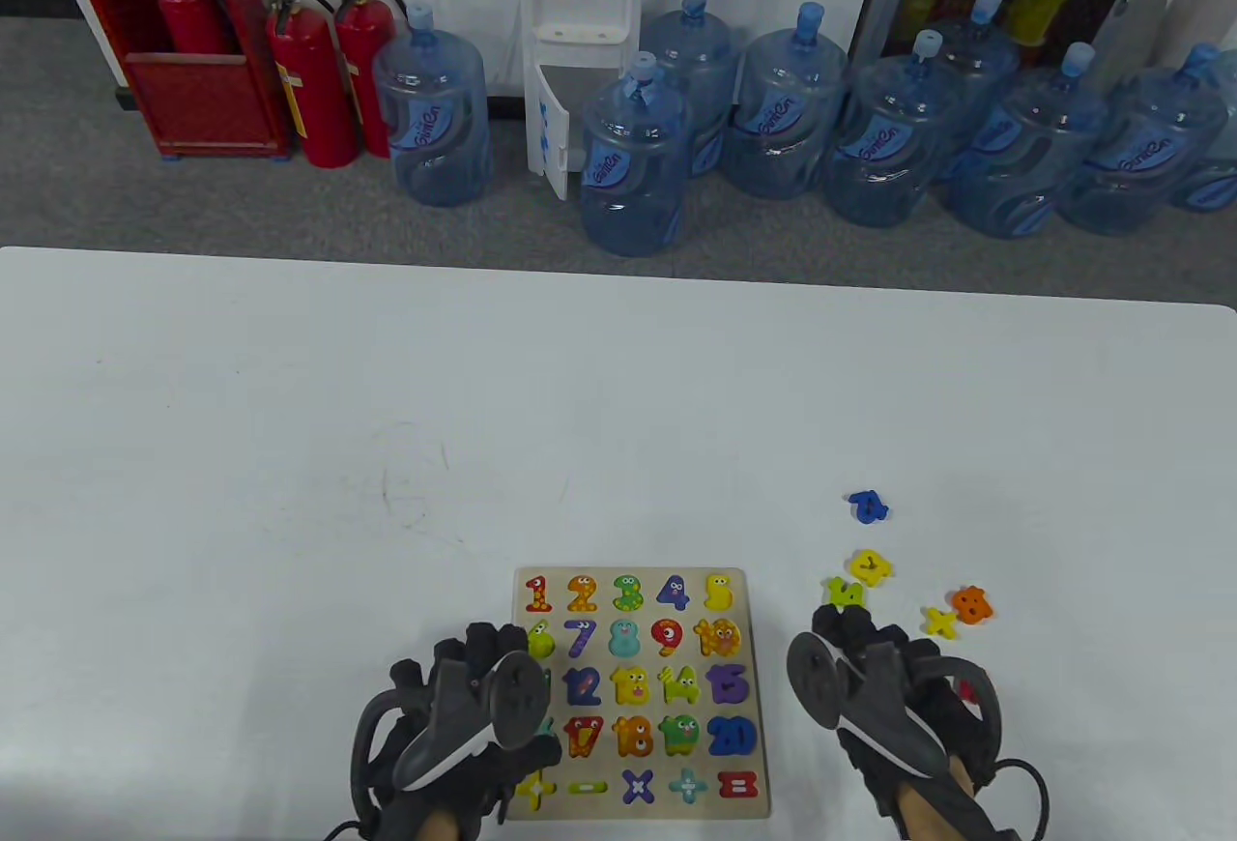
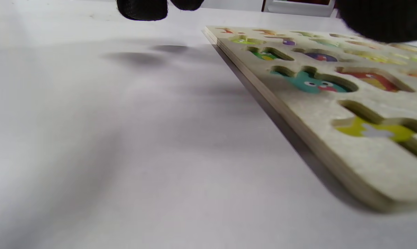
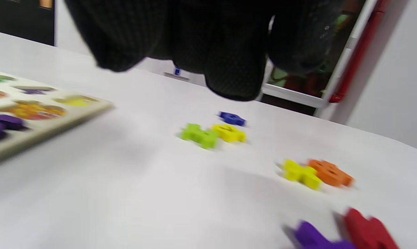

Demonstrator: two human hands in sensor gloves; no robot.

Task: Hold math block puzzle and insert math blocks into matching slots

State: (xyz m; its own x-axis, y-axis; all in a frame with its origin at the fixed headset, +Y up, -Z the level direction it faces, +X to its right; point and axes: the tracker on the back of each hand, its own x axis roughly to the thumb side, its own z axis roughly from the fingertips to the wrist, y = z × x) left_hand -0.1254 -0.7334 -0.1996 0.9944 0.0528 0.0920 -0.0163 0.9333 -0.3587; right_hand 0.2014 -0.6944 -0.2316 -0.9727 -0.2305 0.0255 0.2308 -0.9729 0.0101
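The wooden puzzle board (image 1: 744,686) lies flat at the table's front, with most number blocks seated in it. In the left wrist view the board (image 2: 333,114) shows open slots along its left edge with only printed pictures inside. My left hand (image 1: 483,662) rests over the board's left edge; its fingertips (image 2: 142,8) hang above the table beside the board and hold nothing. My right hand (image 1: 860,633) is to the right of the board with its fingers (image 3: 229,62) bunched and empty, just short of a green block (image 1: 846,593).
Loose blocks lie right of the board: blue (image 1: 868,507), yellow (image 1: 870,567), a yellow cross (image 1: 939,621) and orange (image 1: 972,603). A purple block (image 3: 315,237) and a red block (image 3: 367,231) lie under my right hand. The table's front edge is close.
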